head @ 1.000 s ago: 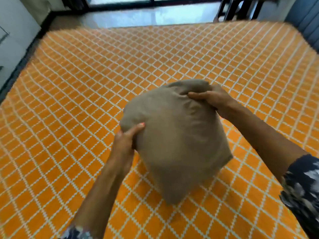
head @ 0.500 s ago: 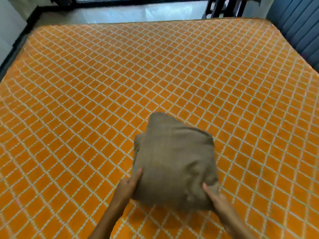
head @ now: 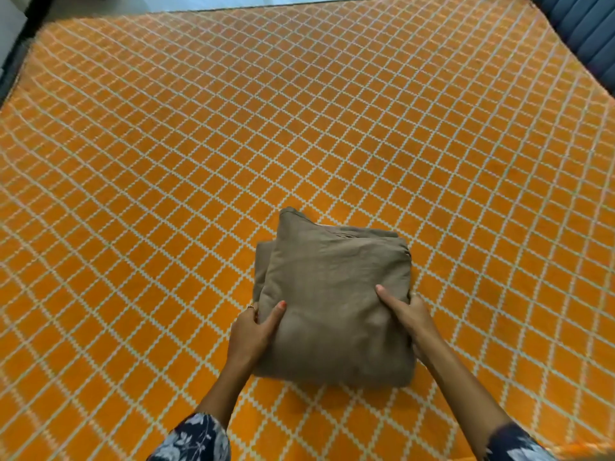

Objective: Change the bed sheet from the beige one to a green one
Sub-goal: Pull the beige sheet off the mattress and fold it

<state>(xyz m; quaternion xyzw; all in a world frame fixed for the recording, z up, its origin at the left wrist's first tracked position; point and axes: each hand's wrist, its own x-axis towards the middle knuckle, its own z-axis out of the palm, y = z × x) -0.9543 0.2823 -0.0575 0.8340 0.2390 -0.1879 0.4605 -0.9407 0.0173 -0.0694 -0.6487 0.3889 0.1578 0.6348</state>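
Observation:
A folded grey-brown sheet (head: 332, 294) lies on the mattress (head: 199, 161), which has an orange cover with a white lattice pattern. My left hand (head: 254, 331) grips the bundle's near left edge, thumb on top and fingers tucked beneath. At the near right side, my right hand (head: 407, 314) holds the sheet the same way, thumb lying across the top. No green sheet is in view.
A dark blue padded headboard (head: 585, 24) runs along the far right corner. Pale floor (head: 316, 0) shows beyond the far edge of the bed, and a dark strip of floor lies at the far left.
The bundle came down from in front of me onto the mattress. My right hand shifted from its top edge to its near right side.

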